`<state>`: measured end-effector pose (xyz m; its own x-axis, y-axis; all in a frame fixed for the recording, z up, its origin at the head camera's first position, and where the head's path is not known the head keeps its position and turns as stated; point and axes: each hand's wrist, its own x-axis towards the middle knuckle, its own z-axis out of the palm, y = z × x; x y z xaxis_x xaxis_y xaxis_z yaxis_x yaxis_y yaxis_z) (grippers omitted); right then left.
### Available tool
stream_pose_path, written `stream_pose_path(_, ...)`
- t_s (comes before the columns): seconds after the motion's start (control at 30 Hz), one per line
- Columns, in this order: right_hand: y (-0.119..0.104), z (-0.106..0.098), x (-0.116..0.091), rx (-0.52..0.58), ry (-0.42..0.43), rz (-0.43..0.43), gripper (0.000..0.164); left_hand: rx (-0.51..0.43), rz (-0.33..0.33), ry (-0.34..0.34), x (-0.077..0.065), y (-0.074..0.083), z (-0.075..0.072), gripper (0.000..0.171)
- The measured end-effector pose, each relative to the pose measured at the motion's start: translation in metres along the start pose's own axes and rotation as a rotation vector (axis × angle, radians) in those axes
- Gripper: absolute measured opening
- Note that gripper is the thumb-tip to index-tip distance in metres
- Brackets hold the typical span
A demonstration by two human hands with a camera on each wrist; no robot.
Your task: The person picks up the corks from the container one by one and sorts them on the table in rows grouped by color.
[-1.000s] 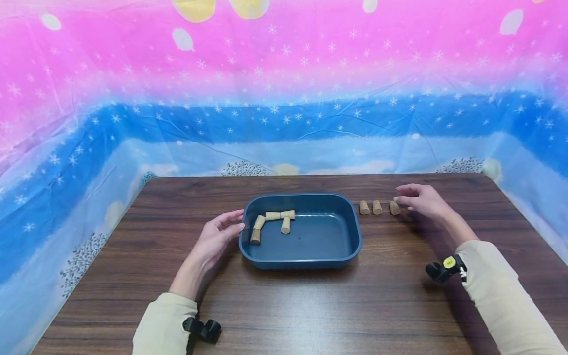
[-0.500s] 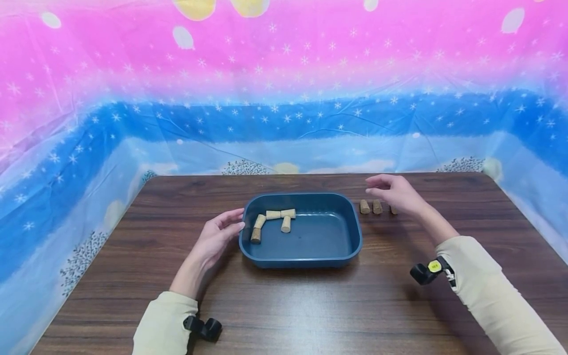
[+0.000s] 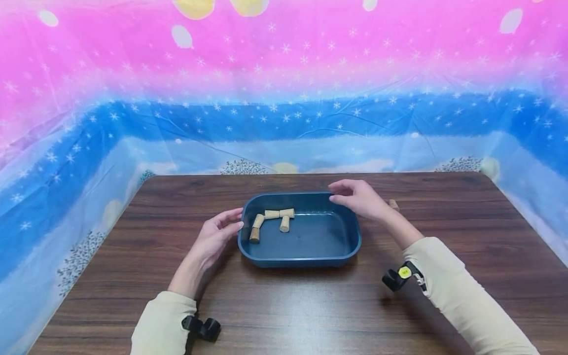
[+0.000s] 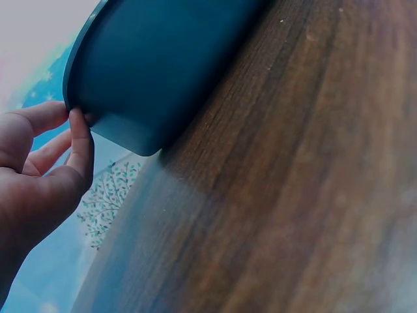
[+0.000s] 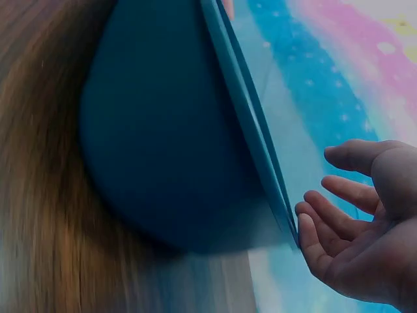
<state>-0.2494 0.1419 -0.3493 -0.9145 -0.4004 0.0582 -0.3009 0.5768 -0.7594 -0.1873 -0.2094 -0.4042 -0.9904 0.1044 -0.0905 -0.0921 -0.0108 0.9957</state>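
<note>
A dark blue rectangular box stands on the table, with several corks lying in its left half. One cork near its left wall looks darker. My left hand rests its fingertips and thumb against the outside of the box's left end; the left wrist view shows them touching just under the rim. Over the far right corner of the box is my right hand, fingers apart. In the right wrist view nothing sits between its loosely bent fingers.
A cork shows on the table behind my right wrist; the two beside it are hidden by that hand. The brown wooden table ends at a pink and blue patterned cloth at the back and sides.
My right hand has moved left, from beside the rightmost cork, past the row, to above the box's far right corner. The left hand and the box have stayed put.
</note>
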Motion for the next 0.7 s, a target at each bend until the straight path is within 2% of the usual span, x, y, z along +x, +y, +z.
stream_pose_path(0.1, -0.008, 0.012, 0.006, 0.004, -0.017, -0.024, 0.039, 0.001, 0.003, -0.002, 0.0, 0.0, -0.001, 0.047)
stream_pose_path(0.33, -0.027, 0.036, 0.017, 0.047, -0.083, -0.002, 0.039, -0.001, 0.006, -0.004, 0.0, 0.001, 0.0, 0.047)
stream_pose_path(0.7, -0.053, 0.073, 0.03, 0.022, -0.213, -0.076, 0.038, 0.003, -0.001, -0.003, 0.0, 0.0, 0.0, 0.047)
